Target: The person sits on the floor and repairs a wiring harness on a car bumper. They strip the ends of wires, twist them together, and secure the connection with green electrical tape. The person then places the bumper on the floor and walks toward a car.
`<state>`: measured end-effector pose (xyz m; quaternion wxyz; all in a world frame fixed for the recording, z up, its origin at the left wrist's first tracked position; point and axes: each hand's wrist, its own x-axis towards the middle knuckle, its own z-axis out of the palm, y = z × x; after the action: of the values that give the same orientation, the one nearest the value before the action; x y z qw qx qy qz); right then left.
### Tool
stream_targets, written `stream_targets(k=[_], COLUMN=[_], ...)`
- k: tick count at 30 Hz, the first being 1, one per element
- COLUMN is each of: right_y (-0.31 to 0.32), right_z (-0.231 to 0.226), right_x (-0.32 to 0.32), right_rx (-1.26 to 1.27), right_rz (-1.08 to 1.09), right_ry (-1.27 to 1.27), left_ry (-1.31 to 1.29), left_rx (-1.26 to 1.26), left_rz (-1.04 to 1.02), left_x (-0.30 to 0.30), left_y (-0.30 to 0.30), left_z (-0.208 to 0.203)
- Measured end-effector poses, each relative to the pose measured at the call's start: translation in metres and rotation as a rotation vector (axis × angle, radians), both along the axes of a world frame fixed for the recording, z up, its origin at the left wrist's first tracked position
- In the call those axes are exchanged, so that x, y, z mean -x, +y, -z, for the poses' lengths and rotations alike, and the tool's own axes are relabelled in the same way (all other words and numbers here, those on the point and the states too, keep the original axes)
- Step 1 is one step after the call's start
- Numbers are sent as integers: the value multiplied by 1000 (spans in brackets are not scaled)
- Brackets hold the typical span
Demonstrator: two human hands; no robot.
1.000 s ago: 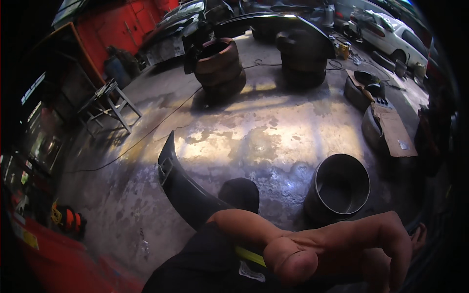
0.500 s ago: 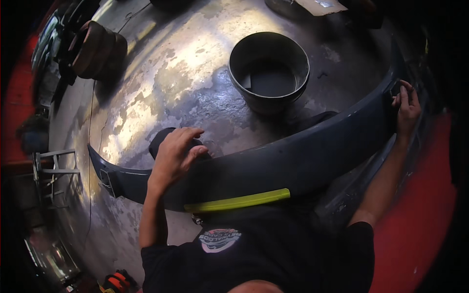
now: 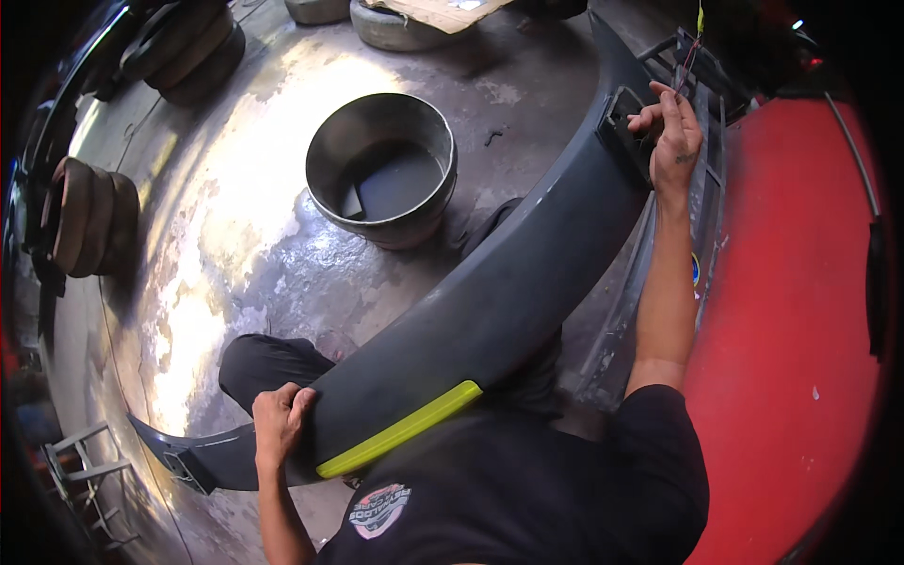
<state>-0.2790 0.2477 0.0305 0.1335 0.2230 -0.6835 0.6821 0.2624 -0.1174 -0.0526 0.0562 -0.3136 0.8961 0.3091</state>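
A long dark grey car bumper (image 3: 508, 301) with a yellow-green strip (image 3: 400, 429) lies across my lap, curving from lower left to upper right. My left hand (image 3: 280, 421) grips its lower left part near the end bracket. My right hand (image 3: 670, 137) is stretched out to the far right end, fingers on the edge of a rectangular opening there. A thin wire hangs just above that hand.
A round metal tub (image 3: 384, 168) holding dark liquid stands on the wet concrete floor ahead. Stacked tyres (image 3: 85, 221) are at the left, more tyres with cardboard (image 3: 414, 17) at the top. A red car body (image 3: 800, 330) is on the right, a metal stand (image 3: 80, 466) at the lower left.
The view has swung to show the bumper and tub more from the left. My left hand slid from the bumper's top down to its lower left part; my right hand stays at the far end.
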Motion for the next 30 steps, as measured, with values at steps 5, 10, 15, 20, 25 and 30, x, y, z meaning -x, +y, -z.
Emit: stream_targets(k=[5, 10, 15, 20, 25, 30], right_y=[5, 7, 11, 3, 8, 3], right_z=[-1, 0, 0, -3, -6, -8], right_x=[3, 0, -5, -4, -6, -4], right_rx=[-9, 13, 1, -24, -145, -163], right_rz=[45, 34, 44, 50, 98, 86], right_ry=[28, 17, 27, 4, -23, 24], left_ry=[32, 20, 2, 44, 250, 364], left_rx=[108, -34, 45, 55, 28, 246], left_rz=[24, 16, 38, -10, -51, 118], left_x=[-3, -6, -6, -14, -9, -20], left_y=[1, -3, -5, 1, 1, -9], left_z=[13, -11, -6, 3, 8, 11])
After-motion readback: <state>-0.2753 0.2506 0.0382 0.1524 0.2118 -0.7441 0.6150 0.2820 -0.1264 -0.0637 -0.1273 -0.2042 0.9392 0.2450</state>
